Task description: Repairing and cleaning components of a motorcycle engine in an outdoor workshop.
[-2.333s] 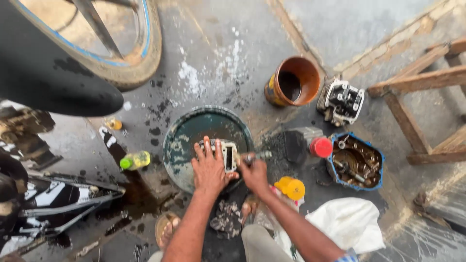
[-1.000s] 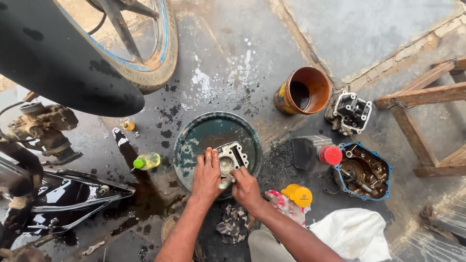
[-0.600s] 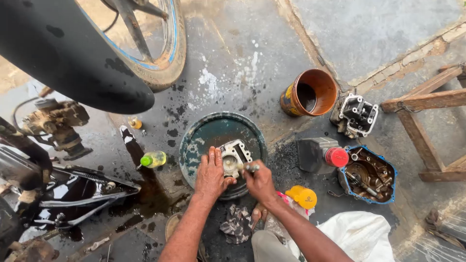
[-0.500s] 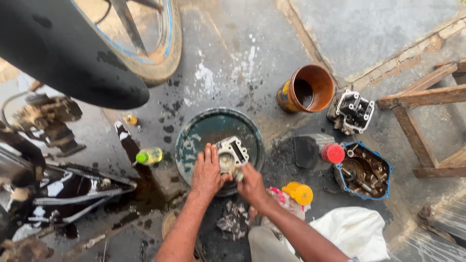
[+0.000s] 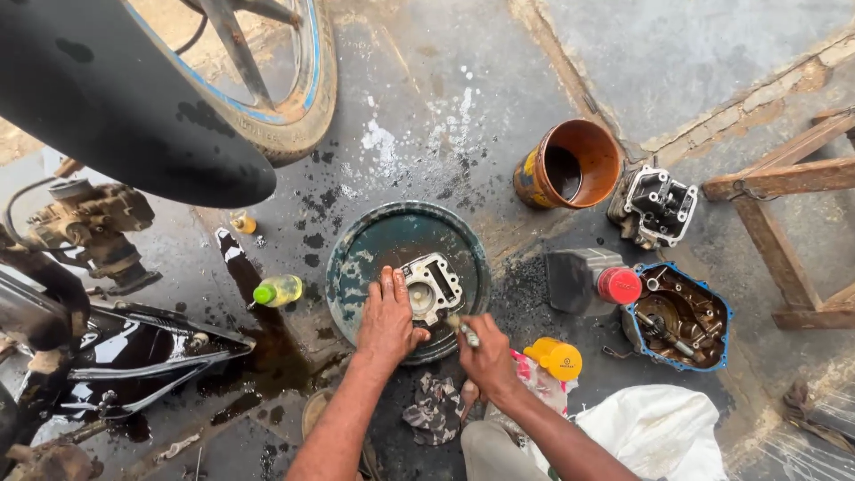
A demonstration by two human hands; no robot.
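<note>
**Hands at work on an engine block in a round basin**

From my remote seat I look straight down on a dark green round basin [image 5: 356, 258] set on an oil-stained concrete floor [image 5: 427, 116]. Inside the basin, toward its near right side, lies a pale metal cylinder block [image 5: 434, 287] with a round bore. My left hand [image 5: 388, 319] rests flat over the basin's near rim, fingers spread and laid against the block's left edge — pressing rather than pinching. My right hand [image 5: 488, 356] sits just off the basin's near right rim, fingers curled tight around the handle of a small brush [image 5: 464, 330] whose tip points toward the block.

Just right of the basin stands a grey container with a red cap [image 5: 592, 281], and beyond that a blue-rimmed engine cover [image 5: 679, 313] lying open side up with parts inside. Behind the basin and to its right, an orange can [image 5: 570, 165] stands open, with a cylinder head [image 5: 655, 207] beside it. A yellow-capped bottle [image 5: 554, 358] lies near the right hand. Left of the basin lies a small green-capped bottle [image 5: 278, 290]. Well behind the basin's left side — a motorcycle wheel [image 5: 285, 107] with a black fender [image 5: 116, 107] over it. A dirty rag [image 5: 435, 410] lies on the floor just nearer me than the basin, between my forearms.
</note>
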